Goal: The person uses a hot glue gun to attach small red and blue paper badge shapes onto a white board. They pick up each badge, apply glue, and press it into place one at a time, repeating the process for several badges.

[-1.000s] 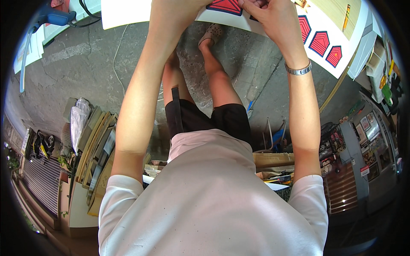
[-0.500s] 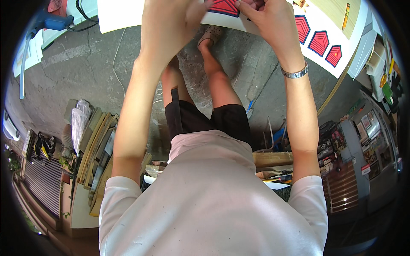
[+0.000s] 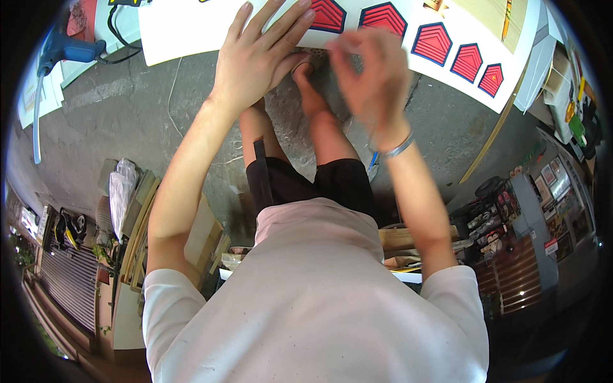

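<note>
We're in a pale pink short-sleeved T-shirt (image 3: 306, 300) and black shorts (image 3: 313, 185). Thin silver bracelet (image 3: 399, 148) on our right wrist. Left hand (image 3: 258, 57) bare, no rings visible; right hand (image 3: 370, 73) motion-blurred. Forearms and legs bare, feet bare too as far as we can tell.

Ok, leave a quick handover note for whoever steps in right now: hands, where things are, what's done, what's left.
Left hand: flat, fingers spread, pressing on the white sheet's near edge.
Right hand: blurred, open, holding nothing, just below the sheet edge.
Red pentagon stickers: a row of five lies along the sheet.
Glue gun: on the floor, far left, untouched.
Done: five stickers laid out. Left: cannot tell from this view.
</note>
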A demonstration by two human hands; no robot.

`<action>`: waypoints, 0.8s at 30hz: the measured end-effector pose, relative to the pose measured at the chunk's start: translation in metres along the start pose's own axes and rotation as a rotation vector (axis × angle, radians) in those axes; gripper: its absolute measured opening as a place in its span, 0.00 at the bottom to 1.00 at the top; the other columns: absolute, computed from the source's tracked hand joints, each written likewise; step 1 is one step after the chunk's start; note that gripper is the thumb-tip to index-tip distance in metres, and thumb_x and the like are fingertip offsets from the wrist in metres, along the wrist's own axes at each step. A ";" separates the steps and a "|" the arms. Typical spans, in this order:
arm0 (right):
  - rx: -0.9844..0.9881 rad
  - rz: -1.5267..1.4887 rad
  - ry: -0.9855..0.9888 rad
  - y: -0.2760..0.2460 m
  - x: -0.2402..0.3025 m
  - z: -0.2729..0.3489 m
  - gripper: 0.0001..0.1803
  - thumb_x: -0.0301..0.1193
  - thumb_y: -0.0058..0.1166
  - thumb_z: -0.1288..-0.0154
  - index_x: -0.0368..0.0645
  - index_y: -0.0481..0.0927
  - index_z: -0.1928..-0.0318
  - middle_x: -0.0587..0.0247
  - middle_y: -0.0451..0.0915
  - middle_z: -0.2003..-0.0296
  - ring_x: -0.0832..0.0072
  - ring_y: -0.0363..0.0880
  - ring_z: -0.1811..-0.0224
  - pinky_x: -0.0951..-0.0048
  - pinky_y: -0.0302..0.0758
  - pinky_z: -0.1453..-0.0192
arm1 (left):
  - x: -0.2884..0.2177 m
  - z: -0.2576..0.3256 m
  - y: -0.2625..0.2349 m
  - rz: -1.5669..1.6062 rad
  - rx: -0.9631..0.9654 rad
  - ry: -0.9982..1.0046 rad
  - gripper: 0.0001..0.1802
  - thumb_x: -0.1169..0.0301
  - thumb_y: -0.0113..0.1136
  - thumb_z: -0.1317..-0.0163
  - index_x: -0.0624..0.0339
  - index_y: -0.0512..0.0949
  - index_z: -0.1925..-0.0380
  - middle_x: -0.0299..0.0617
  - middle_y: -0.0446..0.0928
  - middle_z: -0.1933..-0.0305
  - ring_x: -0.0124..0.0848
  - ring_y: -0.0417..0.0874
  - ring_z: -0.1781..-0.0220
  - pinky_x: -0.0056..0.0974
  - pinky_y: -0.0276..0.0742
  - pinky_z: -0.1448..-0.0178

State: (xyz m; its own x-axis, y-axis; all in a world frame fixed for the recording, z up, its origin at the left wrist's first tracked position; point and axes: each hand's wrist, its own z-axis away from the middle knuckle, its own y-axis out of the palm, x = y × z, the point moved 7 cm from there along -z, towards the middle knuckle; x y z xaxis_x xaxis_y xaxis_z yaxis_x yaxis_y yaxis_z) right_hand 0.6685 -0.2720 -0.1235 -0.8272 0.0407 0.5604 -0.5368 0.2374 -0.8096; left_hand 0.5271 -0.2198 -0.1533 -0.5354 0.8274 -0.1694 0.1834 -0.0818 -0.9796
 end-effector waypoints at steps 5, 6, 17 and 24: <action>0.055 0.075 0.034 0.022 0.034 0.060 0.19 0.37 0.64 0.34 0.49 0.80 0.44 0.68 0.77 0.45 0.65 0.75 0.46 0.58 0.68 0.42 | 0.006 0.005 0.012 0.178 -0.050 -0.056 0.38 0.55 0.66 0.39 0.41 0.71 0.27 0.28 0.66 0.21 0.42 0.63 0.19 0.57 0.57 0.21; 0.030 0.103 0.054 0.022 0.033 0.060 0.21 0.37 0.63 0.33 0.49 0.80 0.41 0.68 0.77 0.42 0.65 0.74 0.43 0.56 0.67 0.40 | 0.006 0.007 0.014 0.167 -0.045 -0.056 0.37 0.56 0.67 0.38 0.42 0.72 0.27 0.28 0.68 0.21 0.41 0.64 0.20 0.57 0.58 0.22; 0.061 0.368 0.041 0.036 0.003 0.033 0.33 0.43 0.62 0.32 0.62 0.73 0.27 0.82 0.65 0.23 0.58 0.59 0.22 0.41 0.53 0.22 | 0.007 0.010 0.018 0.136 -0.001 -0.072 0.35 0.62 0.65 0.37 0.44 0.73 0.28 0.29 0.68 0.22 0.41 0.65 0.20 0.59 0.59 0.22; 0.068 0.233 0.066 0.029 -0.001 0.039 0.30 0.46 0.59 0.29 0.56 0.75 0.28 0.77 0.69 0.25 0.60 0.58 0.21 0.42 0.54 0.23 | 0.008 0.007 0.012 0.206 -0.004 -0.082 0.39 0.56 0.68 0.41 0.42 0.71 0.27 0.26 0.64 0.20 0.40 0.61 0.19 0.55 0.57 0.20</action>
State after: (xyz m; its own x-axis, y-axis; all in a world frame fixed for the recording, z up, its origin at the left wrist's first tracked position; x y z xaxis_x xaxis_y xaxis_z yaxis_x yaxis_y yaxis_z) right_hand 0.6470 -0.3029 -0.1546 -0.9187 0.1503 0.3651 -0.3443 0.1480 -0.9271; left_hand 0.5196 -0.2177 -0.1675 -0.5513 0.7456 -0.3744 0.2991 -0.2423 -0.9229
